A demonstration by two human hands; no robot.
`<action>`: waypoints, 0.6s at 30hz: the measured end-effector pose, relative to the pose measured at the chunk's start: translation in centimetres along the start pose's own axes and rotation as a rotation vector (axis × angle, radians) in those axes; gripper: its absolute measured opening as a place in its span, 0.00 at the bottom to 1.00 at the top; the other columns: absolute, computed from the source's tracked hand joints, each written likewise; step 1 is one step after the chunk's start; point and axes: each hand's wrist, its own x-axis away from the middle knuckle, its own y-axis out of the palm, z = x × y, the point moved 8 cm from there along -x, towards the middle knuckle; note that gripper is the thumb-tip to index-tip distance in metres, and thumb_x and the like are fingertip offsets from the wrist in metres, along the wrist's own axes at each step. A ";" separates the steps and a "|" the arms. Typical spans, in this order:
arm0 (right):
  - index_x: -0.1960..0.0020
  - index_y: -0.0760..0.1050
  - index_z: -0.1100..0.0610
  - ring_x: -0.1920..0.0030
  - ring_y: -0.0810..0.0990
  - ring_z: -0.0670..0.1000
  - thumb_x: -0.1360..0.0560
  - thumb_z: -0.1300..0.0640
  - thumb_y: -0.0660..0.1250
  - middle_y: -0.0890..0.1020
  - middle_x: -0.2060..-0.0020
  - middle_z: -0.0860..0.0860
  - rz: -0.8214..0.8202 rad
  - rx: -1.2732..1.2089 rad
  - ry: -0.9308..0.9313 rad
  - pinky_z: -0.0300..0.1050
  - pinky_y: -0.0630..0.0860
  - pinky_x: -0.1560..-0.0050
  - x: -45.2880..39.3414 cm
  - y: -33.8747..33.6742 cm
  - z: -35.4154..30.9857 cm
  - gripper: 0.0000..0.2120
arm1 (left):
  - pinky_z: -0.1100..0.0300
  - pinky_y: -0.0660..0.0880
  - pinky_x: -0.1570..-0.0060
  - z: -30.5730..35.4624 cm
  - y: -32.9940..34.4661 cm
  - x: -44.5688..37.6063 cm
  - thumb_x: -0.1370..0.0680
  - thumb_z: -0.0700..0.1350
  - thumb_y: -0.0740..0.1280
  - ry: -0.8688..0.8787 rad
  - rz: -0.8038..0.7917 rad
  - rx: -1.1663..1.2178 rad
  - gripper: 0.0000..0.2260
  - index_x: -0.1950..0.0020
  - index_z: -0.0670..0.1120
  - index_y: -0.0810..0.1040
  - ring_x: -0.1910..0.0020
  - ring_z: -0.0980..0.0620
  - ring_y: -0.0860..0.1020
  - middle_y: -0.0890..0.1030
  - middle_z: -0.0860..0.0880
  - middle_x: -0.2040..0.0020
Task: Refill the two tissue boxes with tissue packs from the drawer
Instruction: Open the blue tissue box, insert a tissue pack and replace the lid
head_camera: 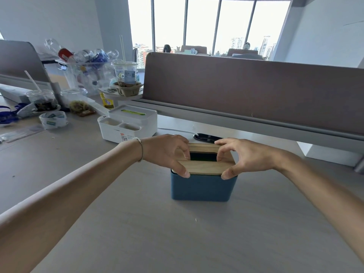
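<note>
Head view shows the left hand point(165, 152) and the right hand point(246, 156) pinching the two ends of the wooden lid point(204, 167) on the blue tissue box point(202, 188), which stands on the desk point(137, 233) near the white tissue box point(128, 125). Fingers of both hands are closed on the lid edges. If one side goes first, the lid may tilt and jam, or catch the green pack seen through the slot.

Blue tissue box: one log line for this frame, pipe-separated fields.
left hand: gripping wooden lid | right hand: gripping wooden lid | blue tissue box: on desk, lid on top | white tissue box: lidded, untouched
</note>
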 end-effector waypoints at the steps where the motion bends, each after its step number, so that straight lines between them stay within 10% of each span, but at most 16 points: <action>1: 0.47 0.79 0.42 0.28 0.64 0.43 0.36 0.40 0.80 0.62 0.24 0.38 0.000 -0.005 0.001 0.41 0.63 0.37 0.0 0.0 0.0 0.20 | 0.56 0.61 0.27 0.1 0.0 0.1 0.31 0.62 0.77 0.005 0.003 -0.001 0.22 0.40 0.55 0.81 0.25 0.53 0.65 0.66 0.54 0.23; 18: 0.46 0.80 0.42 0.31 0.65 0.42 0.36 0.39 0.79 0.63 0.24 0.39 0.003 0.034 0.007 0.42 0.65 0.39 0.2 -0.1 -0.5 0.21 | 0.59 0.63 0.31 0.0 -0.2 -0.1 0.33 0.62 0.78 0.020 0.020 -0.012 0.19 0.47 0.57 0.82 0.28 0.55 0.68 0.68 0.54 0.24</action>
